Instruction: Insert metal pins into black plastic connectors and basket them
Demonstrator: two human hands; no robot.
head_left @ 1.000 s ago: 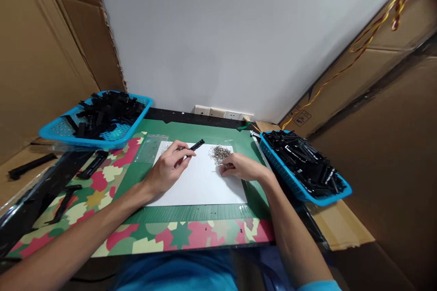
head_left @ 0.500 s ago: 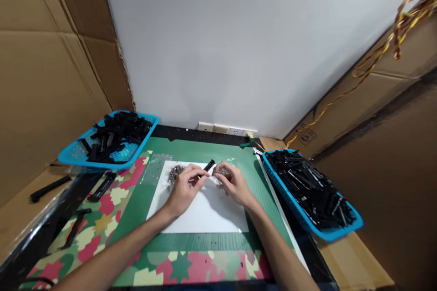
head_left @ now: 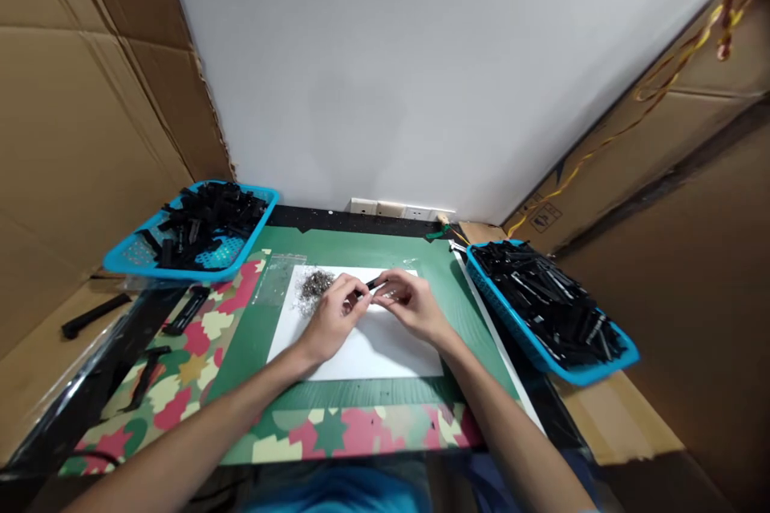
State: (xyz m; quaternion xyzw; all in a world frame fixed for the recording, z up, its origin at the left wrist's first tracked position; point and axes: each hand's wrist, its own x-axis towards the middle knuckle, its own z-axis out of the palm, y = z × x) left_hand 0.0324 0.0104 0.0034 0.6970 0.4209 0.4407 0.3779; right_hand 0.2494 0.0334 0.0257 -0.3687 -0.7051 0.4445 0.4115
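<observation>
Over a white sheet (head_left: 373, 361), my left hand (head_left: 334, 317) is closed round a slim black plastic part (head_left: 374, 284), whose far end points up and to the right. My right hand (head_left: 415, 309) meets it from the other side, thumb and fingers pinched close to the part. Whatever sits between those right fingertips is too small to make out. Just beyond my left hand lies a heap of tiny metal pieces (head_left: 316, 284). A second scatter of small pieces is mostly hidden behind my right hand.
A blue basket (head_left: 273, 204) of black parts stands at the back left, another blue basket (head_left: 593, 375) at the right. Loose black parts (head_left: 188, 311) lie on the left. A clear plastic bag (head_left: 277, 280) rests beside the sheet. Sockets (head_left: 390, 209) line the wall's foot.
The view has tilted, so the table's front edge and blue cloth below now show. The black part has turned flatter between my hands, and my right fingers have come over its far end.
</observation>
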